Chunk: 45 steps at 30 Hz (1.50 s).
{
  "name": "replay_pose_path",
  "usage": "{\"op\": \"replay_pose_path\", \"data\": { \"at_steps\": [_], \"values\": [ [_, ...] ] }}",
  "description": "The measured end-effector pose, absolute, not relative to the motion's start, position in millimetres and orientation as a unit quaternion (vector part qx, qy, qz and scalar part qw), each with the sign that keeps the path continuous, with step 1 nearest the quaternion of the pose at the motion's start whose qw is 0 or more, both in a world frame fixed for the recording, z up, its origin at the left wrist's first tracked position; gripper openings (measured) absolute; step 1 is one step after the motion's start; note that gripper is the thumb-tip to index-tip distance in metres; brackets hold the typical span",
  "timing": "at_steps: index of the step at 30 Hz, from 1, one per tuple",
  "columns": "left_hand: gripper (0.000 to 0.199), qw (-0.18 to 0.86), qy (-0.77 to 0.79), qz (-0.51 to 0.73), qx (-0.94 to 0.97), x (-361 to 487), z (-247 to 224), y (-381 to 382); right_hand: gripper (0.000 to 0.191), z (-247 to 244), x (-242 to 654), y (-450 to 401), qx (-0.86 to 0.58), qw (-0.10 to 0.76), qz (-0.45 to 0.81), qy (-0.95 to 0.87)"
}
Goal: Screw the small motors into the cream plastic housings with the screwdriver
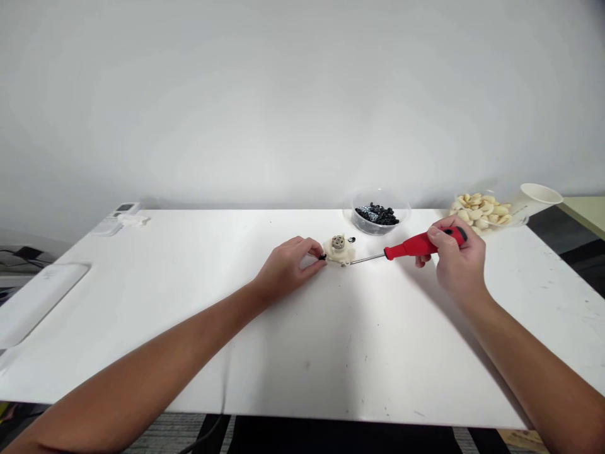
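Observation:
A cream plastic part with a round metal centre [338, 243] lies on the white table. My left hand [290, 265] is at its left side, thumb and fingertips closed on a small black piece [322, 256] beside the cream part. In my right hand [460, 261] is a screwdriver with a red handle [409, 244], held low and nearly level. Its metal tip reaches the front right edge of the cream part; whether it touches is too small to tell. Another small black piece [352, 239] sits just behind the cream part on the right.
Behind stands a clear round tub [375, 224] of small black pieces. At the back right are a clear container of cream-coloured pieces [482, 211] and a tilted white cup [539, 197]. A white device [42, 296] lies at the left edge, and a white remote-like object [118, 217] at the back left.

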<state>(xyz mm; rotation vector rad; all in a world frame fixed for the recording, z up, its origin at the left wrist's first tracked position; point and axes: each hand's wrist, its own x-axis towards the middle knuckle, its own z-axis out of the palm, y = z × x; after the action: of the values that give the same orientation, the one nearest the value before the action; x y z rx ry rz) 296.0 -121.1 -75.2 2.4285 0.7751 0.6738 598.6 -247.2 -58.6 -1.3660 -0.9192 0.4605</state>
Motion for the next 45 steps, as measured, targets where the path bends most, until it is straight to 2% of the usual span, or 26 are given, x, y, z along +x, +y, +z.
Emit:
{"op": "replay_pose_path", "data": {
  "at_steps": [15,22,28,34,41,45],
  "values": [
    [0.004,0.246,0.277,0.263,0.891,303.4,-77.1,-119.6,0.017,-57.8,591.5,-247.2,-0.598,0.651,0.224,-0.410],
    [0.004,0.247,0.271,0.296,0.882,299.4,-78.8,-118.2,0.013,-54.1,596.9,-246.0,-0.534,0.691,0.339,-0.351],
    [0.011,0.196,0.180,0.359,0.895,294.2,-79.0,-114.9,0.016,-49.6,608.1,-245.6,-0.513,0.720,0.311,-0.349],
    [0.024,0.127,0.120,0.404,0.898,288.5,-66.2,-114.1,0.014,-48.7,601.2,-247.7,-0.506,0.702,0.337,-0.370],
    [0.039,0.109,0.106,0.408,0.900,287.8,-62.6,-119.3,0.017,-47.7,595.5,-250.0,-0.514,0.682,0.341,-0.393],
    [0.039,0.114,0.129,0.414,0.894,287.0,-64.7,-119.9,0.016,-48.3,595.5,-250.4,-0.506,0.678,0.348,-0.404]
  ]
}}
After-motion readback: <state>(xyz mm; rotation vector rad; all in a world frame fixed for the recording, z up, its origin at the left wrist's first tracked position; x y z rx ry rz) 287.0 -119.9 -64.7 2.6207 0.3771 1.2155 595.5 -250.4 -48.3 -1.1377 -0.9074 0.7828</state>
